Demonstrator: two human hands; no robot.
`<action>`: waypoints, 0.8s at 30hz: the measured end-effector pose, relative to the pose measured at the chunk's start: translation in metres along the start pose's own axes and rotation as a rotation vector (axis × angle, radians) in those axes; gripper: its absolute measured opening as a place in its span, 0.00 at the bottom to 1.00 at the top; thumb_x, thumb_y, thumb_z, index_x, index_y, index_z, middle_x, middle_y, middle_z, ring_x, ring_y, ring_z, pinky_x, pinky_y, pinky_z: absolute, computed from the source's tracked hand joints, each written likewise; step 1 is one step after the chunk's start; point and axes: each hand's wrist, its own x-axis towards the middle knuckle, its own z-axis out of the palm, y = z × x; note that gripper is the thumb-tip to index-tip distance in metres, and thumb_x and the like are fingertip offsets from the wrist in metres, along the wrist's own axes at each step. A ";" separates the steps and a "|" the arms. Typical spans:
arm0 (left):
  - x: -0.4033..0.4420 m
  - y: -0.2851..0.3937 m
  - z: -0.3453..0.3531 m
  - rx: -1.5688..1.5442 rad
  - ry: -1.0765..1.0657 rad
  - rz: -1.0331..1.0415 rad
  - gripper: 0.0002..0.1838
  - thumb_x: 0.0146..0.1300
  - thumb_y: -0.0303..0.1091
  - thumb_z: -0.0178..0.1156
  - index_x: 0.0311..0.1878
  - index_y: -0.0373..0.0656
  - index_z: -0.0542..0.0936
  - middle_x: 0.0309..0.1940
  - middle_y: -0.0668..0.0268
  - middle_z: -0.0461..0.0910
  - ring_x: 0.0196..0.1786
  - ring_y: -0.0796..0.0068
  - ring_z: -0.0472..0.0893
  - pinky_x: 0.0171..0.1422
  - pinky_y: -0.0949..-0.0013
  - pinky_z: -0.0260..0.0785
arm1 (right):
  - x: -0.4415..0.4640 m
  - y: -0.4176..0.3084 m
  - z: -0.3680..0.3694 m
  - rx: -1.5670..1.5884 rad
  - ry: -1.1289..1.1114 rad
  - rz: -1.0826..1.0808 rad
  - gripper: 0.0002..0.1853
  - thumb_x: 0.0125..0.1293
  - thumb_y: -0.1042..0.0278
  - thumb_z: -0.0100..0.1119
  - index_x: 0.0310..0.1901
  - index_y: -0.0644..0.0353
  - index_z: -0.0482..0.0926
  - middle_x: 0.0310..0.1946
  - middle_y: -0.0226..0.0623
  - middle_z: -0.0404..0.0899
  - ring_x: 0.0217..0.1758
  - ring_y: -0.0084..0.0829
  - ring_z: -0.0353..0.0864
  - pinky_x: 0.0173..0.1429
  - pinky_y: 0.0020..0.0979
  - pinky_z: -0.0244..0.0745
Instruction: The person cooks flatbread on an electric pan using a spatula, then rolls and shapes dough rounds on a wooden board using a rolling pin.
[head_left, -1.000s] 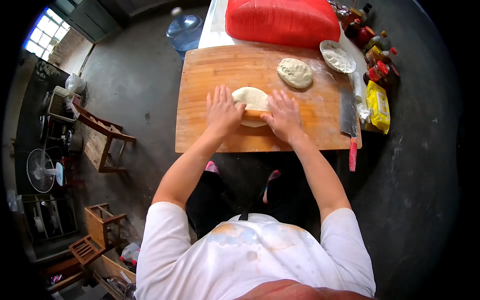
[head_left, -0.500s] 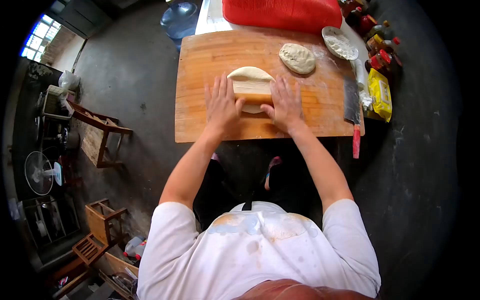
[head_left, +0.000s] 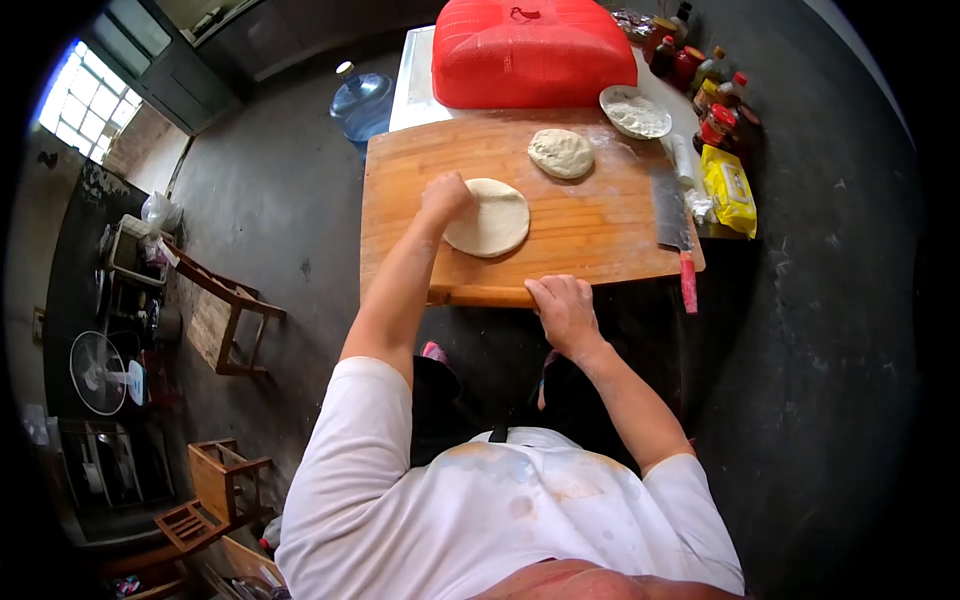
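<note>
A flat round of dough (head_left: 492,220) lies on the left half of the wooden board (head_left: 620,222). My left hand (head_left: 448,195) is closed at the upper left edge of this round, fingers pinched on it. At the board's near edge, my right hand (head_left: 567,312) grips the right end of the rolling pin (head_left: 482,296), which lies crosswise, its left part passing by my left forearm. A thicker lump of dough (head_left: 561,154) rests farther back on the board. To its right is a white bowl of flour (head_left: 636,112).
A cleaver (head_left: 671,212) with a red handle juts over the board's right edge, beside a yellow packet (head_left: 729,190). Behind the board sits a red basin (head_left: 533,55). Bottles and jars (head_left: 715,122) line the right. A water jug (head_left: 361,103) stands at the left.
My right hand has drawn the rolling pin off the dough toward me. My left hand has left the pin and closed on the dough's edge. The view has shifted.
</note>
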 end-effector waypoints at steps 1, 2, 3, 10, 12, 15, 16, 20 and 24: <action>-0.002 0.007 -0.010 0.004 -0.003 0.008 0.23 0.50 0.43 0.59 0.47 0.39 0.74 0.45 0.51 0.76 0.50 0.54 0.74 0.53 0.58 0.67 | -0.004 -0.002 -0.004 0.024 0.012 -0.002 0.17 0.52 0.74 0.51 0.45 0.53 0.73 0.37 0.29 0.72 0.44 0.33 0.69 0.49 0.35 0.59; -0.007 0.011 -0.020 -0.002 -0.076 0.052 0.24 0.48 0.43 0.61 0.46 0.38 0.75 0.44 0.52 0.77 0.48 0.54 0.76 0.51 0.59 0.68 | -0.009 -0.003 -0.007 0.049 0.020 -0.002 0.17 0.51 0.74 0.52 0.45 0.53 0.73 0.36 0.29 0.72 0.44 0.33 0.69 0.49 0.35 0.60; -0.011 0.013 -0.025 -0.010 -0.151 0.094 0.24 0.46 0.43 0.62 0.45 0.38 0.76 0.43 0.52 0.78 0.45 0.54 0.77 0.49 0.59 0.70 | -0.013 -0.003 -0.006 0.087 0.029 -0.002 0.16 0.51 0.73 0.53 0.45 0.53 0.74 0.37 0.29 0.72 0.45 0.33 0.69 0.50 0.36 0.60; -0.053 0.020 -0.051 -1.147 -0.211 0.042 0.18 0.51 0.36 0.62 0.40 0.32 0.76 0.33 0.55 0.79 0.37 0.63 0.80 0.39 0.64 0.73 | -0.023 -0.010 0.003 0.115 -0.059 -0.060 0.19 0.48 0.73 0.58 0.46 0.53 0.74 0.37 0.29 0.72 0.45 0.33 0.70 0.51 0.36 0.59; -0.070 0.012 -0.043 -1.361 -0.171 0.018 0.15 0.53 0.34 0.61 0.38 0.31 0.75 0.31 0.57 0.77 0.36 0.68 0.79 0.35 0.66 0.72 | -0.018 -0.009 0.002 0.122 -0.049 -0.084 0.17 0.50 0.73 0.55 0.45 0.53 0.74 0.37 0.29 0.72 0.45 0.33 0.69 0.51 0.36 0.59; -0.097 -0.001 -0.035 -1.054 -0.051 -0.108 0.19 0.55 0.37 0.58 0.43 0.30 0.74 0.33 0.55 0.78 0.37 0.68 0.79 0.37 0.65 0.72 | -0.003 0.000 0.003 0.112 -0.038 -0.099 0.16 0.52 0.72 0.52 0.45 0.52 0.74 0.37 0.30 0.72 0.45 0.33 0.69 0.50 0.36 0.59; -0.096 -0.012 -0.027 -0.823 0.031 -0.163 0.21 0.56 0.38 0.57 0.45 0.29 0.73 0.35 0.54 0.78 0.37 0.66 0.80 0.39 0.64 0.73 | 0.004 0.005 0.004 0.092 -0.039 -0.091 0.16 0.52 0.72 0.51 0.45 0.52 0.74 0.38 0.30 0.72 0.45 0.33 0.69 0.50 0.36 0.58; -0.128 -0.016 -0.006 0.134 0.363 0.195 0.29 0.59 0.46 0.52 0.55 0.30 0.68 0.54 0.47 0.69 0.58 0.55 0.69 0.63 0.52 0.56 | 0.043 0.032 0.006 0.107 -0.021 -0.056 0.16 0.52 0.69 0.52 0.45 0.52 0.73 0.39 0.30 0.72 0.47 0.33 0.68 0.51 0.37 0.59; -0.101 -0.019 0.032 0.202 0.390 0.181 0.34 0.60 0.50 0.48 0.60 0.29 0.62 0.62 0.48 0.61 0.66 0.56 0.58 0.69 0.54 0.45 | 0.076 0.058 0.028 -0.001 -0.174 0.030 0.23 0.55 0.54 0.55 0.52 0.54 0.70 0.55 0.37 0.66 0.63 0.37 0.60 0.61 0.44 0.54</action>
